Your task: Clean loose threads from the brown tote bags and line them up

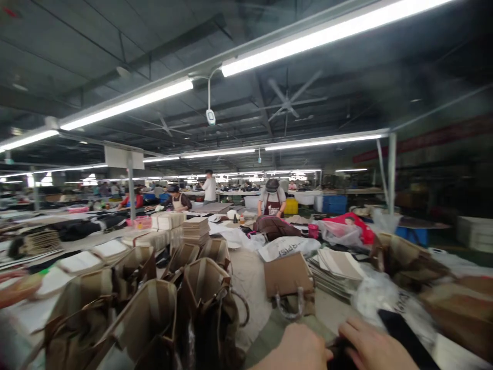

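At the bottom edge, my left hand point(295, 350) and my right hand point(372, 347) meet over a dark object point(341, 354) between them; the fingers are cut off by the frame edge, so what they hold is unclear. Just beyond them a brown paper bag point(288, 277) with rope handles lies flat on the table. Several open brown paper bags point(200, 288) stand upright in rows to the left of my hands. A black flat piece point(404, 334) lies just right of my right hand.
Stacks of flat paper sheets point(337, 264) and plastic wrap point(381, 293) lie to the right. Piles of folded bags point(195, 230) sit farther back. People work at distant tables, one in an apron point(272, 199). A post point(392, 172) stands at right.
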Available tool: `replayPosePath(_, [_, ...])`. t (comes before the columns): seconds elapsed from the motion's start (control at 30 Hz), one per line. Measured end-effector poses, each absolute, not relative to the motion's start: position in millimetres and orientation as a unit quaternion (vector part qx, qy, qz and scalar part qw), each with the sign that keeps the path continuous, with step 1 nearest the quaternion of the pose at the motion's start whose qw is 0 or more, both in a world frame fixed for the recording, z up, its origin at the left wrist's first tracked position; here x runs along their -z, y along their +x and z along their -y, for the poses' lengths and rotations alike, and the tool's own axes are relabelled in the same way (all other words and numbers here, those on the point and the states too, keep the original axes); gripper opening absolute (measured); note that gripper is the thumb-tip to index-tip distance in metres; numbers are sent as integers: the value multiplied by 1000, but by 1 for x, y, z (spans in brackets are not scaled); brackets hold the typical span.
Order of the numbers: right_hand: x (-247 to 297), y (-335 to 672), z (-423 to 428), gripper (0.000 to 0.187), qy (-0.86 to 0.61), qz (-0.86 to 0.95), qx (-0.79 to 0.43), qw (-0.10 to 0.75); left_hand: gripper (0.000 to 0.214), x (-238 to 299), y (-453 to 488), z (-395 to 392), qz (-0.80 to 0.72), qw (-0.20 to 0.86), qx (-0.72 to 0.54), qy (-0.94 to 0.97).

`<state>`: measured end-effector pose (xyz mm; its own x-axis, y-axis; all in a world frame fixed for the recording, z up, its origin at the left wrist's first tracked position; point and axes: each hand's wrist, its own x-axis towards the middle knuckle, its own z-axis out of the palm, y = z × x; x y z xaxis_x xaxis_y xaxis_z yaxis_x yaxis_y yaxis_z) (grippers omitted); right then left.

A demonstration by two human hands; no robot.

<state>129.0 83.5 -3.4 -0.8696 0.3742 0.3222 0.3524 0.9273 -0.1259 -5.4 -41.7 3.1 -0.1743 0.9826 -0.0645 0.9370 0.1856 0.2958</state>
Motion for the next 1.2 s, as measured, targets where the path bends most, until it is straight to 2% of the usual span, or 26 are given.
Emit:
replayPosePath(0.17, [-28, 128, -58, 33, -209, 967, 13, 146, 40, -16, -6, 47, -801, 47, -39, 595])
replayPosePath(0.37, [-34, 137, -51, 20, -226, 957, 21, 181, 38, -12, -6, 51, -793, 33, -60, 605])
replayPosePath(0.47, [-36, 146, -51, 12, -243, 955, 18, 168, 36, -18, -3, 58, -783, 46, -75, 616])
replayPosePath(0.6, [-34, 152, -58, 25, -258, 952, -4, 168, 32, -26, -7, 57, -765, 86, -108, 629])
replayPosePath(0.73, [-32, 154, -59, 27, -263, 950, -22, 168, 32, -25, -9, 55, -754, 89, -108, 642])
replayPosePath(0.87, [-32, 149, -59, 20, -238, 955, -21, 176, 21, -19, -7, 51, -751, 46, -77, 654])
replayPosePath(1.2, [-38, 136, -58, 8, -159, 978, 26, 134, 24, -15, -3, 49, -777, 25, -43, 627])
